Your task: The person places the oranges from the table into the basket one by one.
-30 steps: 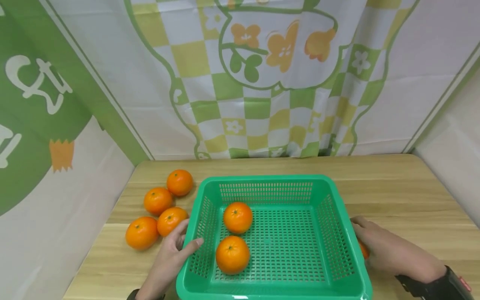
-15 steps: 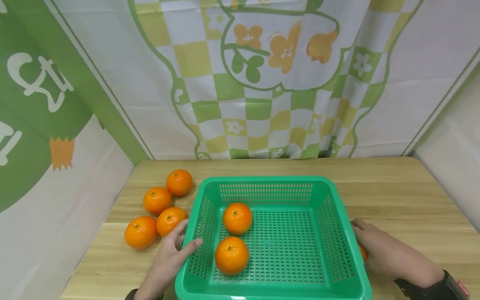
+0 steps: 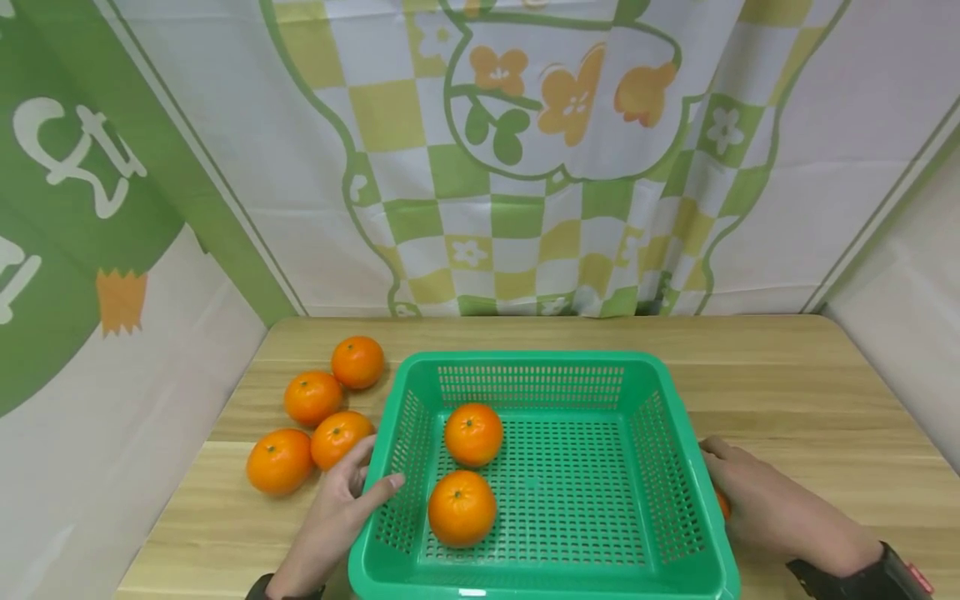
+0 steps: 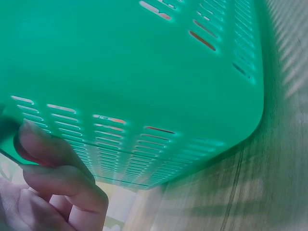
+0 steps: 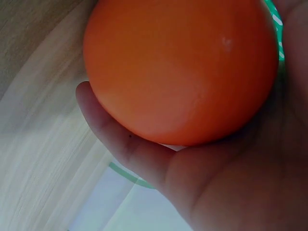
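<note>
A green plastic basket (image 3: 528,359) with slotted walls sits on the table, two oranges (image 3: 473,434) inside it toward the left. My left hand (image 3: 335,508) grips the basket's left rim, thumb over the top and fingers curled beneath, as the left wrist view shows from below. Just outside the right wall, my right hand (image 3: 765,504) holds another orange (image 5: 183,72). In the head view that orange is mostly hidden by the hand and the basket. The right wrist view shows it large against the palm, with a finger curved along its side.
Several loose oranges (image 3: 312,398) lie in a cluster on the wooden table (image 3: 787,375), left of the basket. The nearest sits close by the left fingers. A patterned cloth (image 3: 517,208) hangs behind the table, with light panels at both sides.
Both hands keep their hold, and the basket and oranges stay in place. Only a slight shift of the head view shows.
</note>
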The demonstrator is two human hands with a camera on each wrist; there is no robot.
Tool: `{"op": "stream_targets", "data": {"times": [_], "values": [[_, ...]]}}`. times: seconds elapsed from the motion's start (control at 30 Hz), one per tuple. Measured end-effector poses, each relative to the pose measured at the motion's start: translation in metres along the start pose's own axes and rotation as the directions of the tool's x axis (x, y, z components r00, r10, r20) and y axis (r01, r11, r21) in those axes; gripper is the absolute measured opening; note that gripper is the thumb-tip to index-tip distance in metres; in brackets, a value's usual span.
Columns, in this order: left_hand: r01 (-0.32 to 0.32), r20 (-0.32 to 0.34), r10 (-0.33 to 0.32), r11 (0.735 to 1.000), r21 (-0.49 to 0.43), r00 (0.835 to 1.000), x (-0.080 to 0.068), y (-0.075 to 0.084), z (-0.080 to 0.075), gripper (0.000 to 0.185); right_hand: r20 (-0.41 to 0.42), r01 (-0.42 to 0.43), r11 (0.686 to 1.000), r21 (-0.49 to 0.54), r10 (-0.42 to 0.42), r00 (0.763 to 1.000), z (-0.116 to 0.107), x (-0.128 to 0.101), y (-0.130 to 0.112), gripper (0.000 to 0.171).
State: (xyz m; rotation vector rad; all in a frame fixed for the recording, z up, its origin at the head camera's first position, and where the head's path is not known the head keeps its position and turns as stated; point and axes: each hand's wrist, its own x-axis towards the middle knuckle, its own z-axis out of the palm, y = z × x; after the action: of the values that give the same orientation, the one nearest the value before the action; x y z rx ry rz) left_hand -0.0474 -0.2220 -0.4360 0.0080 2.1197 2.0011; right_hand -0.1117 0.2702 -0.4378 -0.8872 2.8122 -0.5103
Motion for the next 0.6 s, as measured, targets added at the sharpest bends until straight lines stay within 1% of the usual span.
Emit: {"op": "stream_targets", "data": {"times": [0.2, 0.43, 0.6], "values": [[0.013, 0.002, -0.013, 1.0, -0.002, 1.0, 0.0003, 0.0004, -0.0005, 0.062, 0.001, 0.007, 1.0, 0.0, -0.007, 1.0, 0.0009, 0.0001, 0.0006, 0.059], [0.028, 0.003, -0.028, 1.0, 0.004, 1.0, 0.0012, 0.0006, -0.001, 0.063, -0.044, 0.047, 0.998, -0.033, -0.048, 0.998, 0.0022, -0.0005, 0.0019, 0.055], [0.025, 0.004, -0.025, 1.0, 0.002, 1.0, 0.0011, -0.001, -0.001, 0.063, -0.053, 0.064, 0.997, -0.035, -0.066, 0.996, 0.0021, -0.0007, 0.0029, 0.055]]}}
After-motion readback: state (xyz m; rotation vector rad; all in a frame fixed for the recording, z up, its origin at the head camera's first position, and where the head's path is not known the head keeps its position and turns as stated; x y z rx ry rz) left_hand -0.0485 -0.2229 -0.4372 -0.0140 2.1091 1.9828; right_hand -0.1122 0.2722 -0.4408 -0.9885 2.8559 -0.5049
